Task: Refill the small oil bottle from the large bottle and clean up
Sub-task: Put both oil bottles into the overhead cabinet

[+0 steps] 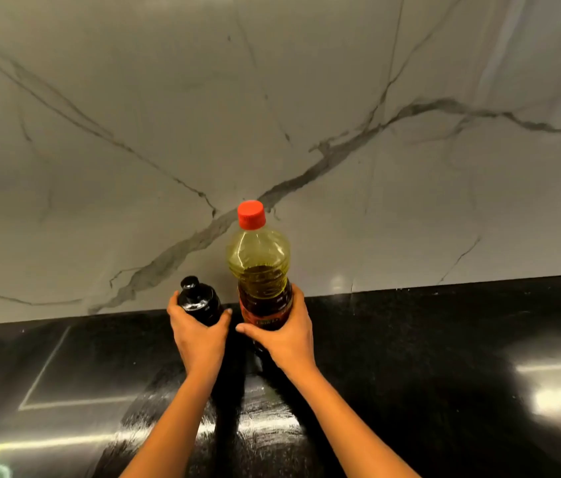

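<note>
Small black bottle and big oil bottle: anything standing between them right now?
Nothing. In the head view, only a narrow strip of black counter shows between the small bottle and large bottle.

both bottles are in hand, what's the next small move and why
Probably free the left hand from the small black bottle and unscrew the red cap of the large oil bottle while the right hand steadies it; both bottles are capped, so nothing can pour.
</note>
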Demonstrator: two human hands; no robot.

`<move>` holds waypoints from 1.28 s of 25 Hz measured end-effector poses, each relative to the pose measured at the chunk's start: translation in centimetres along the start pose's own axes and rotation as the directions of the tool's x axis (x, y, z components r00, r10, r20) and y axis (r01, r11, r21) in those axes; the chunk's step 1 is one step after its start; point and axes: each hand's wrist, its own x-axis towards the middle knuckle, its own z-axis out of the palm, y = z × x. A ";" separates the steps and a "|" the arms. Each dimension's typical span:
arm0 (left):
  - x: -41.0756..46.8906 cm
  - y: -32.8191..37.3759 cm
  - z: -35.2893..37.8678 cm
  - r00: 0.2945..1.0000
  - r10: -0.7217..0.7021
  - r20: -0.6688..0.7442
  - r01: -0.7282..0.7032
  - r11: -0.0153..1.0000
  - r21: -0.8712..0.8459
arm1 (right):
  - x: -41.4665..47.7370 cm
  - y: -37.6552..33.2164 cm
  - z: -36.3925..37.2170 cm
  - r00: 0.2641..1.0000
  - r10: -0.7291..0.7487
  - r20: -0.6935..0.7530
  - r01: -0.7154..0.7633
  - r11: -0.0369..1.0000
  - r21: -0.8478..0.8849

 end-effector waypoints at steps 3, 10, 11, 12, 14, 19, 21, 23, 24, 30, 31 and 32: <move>0.1 -0.9 0.4 0.997 -0.018 -0.073 0.016 0.999 -0.037 | 0.2 0.8 0.4 0.998 -0.015 -0.053 0.016 1.000 0.009; 0.4 -1.6 0.4 0.996 -0.027 -0.081 0.017 0.992 -0.123 | 0.4 0.8 1.0 0.991 -0.011 -0.132 0.016 0.999 0.038; 0.0 -1.8 -0.1 0.998 -0.009 -0.066 0.001 0.993 -0.122 | 0.0 0.6 0.8 0.991 -0.020 -0.130 0.026 0.999 0.042; -0.5 -2.0 -0.6 0.999 0.002 -0.052 -0.008 0.993 -0.121 | -0.6 0.4 0.5 0.992 -0.028 -0.126 0.034 0.998 0.044; -2.1 -2.5 -2.1 0.999 -0.006 -0.038 0.002 0.994 -0.109 | -2.5 0.1 -0.2 0.990 -0.031 -0.135 0.037 0.999 0.040; -9.0 -3.8 -8.1 1.000 -0.017 0.003 0.017 0.990 -0.141 | -10.8 -1.1 -2.8 0.983 -0.069 -0.168 0.083 0.993 0.082; -11.8 -4.2 -10.4 0.999 0.007 0.032 -0.002 0.989 -0.147 | -14.1 -1.6 -3.8 0.985 -0.073 -0.158 0.088 0.992 0.090; -14.6 -4.5 -13.1 0.997 0.043 0.066 -0.030 0.983 -0.181 | -17.7 -2.3 -4.5 0.985 -0.081 -0.150 0.096 0.991 0.095; -16.1 -4.7 -14.4 0.994 0.058 0.091 -0.040 0.981 -0.189 | -19.6 -2.4 -4.8 0.984 -0.083 -0.157 0.098 0.991 0.091; -24.1 -6.0 -20.7 0.985 0.070 0.157 -0.034 0.975 -0.219 | -29.4 -3.2 -6.4 0.968 -0.076 -0.241 0.095 0.993 0.068; -25.4 -6.4 -21.7 0.984 0.070 0.163 -0.034 0.977 -0.212 | -31.1 -3.2 -6.5 0.967 -0.069 -0.245 0.088 0.994 0.066; -26.6 -6.8 -22.6 0.982 0.076 0.171 -0.040 0.979 -0.202 | -32.7 -3.1 -6.7 0.965 -0.071 -0.251 0.088 0.995 0.056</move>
